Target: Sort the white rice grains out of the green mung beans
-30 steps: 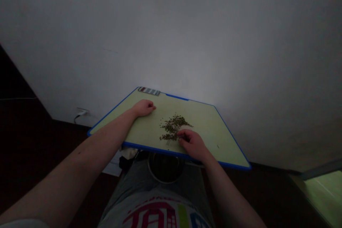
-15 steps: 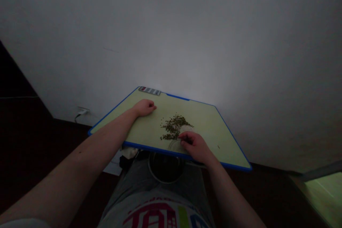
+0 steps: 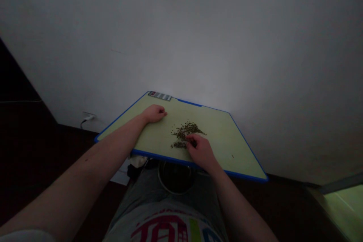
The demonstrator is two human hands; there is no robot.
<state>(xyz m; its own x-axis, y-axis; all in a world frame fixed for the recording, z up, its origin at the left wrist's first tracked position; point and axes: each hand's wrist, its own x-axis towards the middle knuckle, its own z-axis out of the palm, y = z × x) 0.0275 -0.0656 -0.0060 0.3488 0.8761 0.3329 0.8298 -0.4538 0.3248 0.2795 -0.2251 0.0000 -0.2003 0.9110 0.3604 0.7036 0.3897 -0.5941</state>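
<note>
Small dark greenish-brown grains (image 3: 191,126) lie scattered in a loose pile on a pale yellow board (image 3: 159,136) with a blue rim. My right hand (image 3: 200,149) is over the near right side of the pile. Its thumb and fingers are bent together at the grains, and anything between the fingertips is too small to make out. To the left of the pile, my left hand (image 3: 154,113) rests on the board in a loose fist, apart from the grains. Nothing shows in it.
A phone-like flat object (image 3: 159,96) lies at the board's far left corner. Below the near edge, a dark round bowl (image 3: 176,177) sits at my lap. A pale wall (image 3: 198,45) rises behind the board. One small dark bit (image 3: 233,156) lies on the right side.
My right hand has moved a little left and away from me, from the near edge onto the grains. A pale blurred patch beside it no longer shows. My left hand stays put.
</note>
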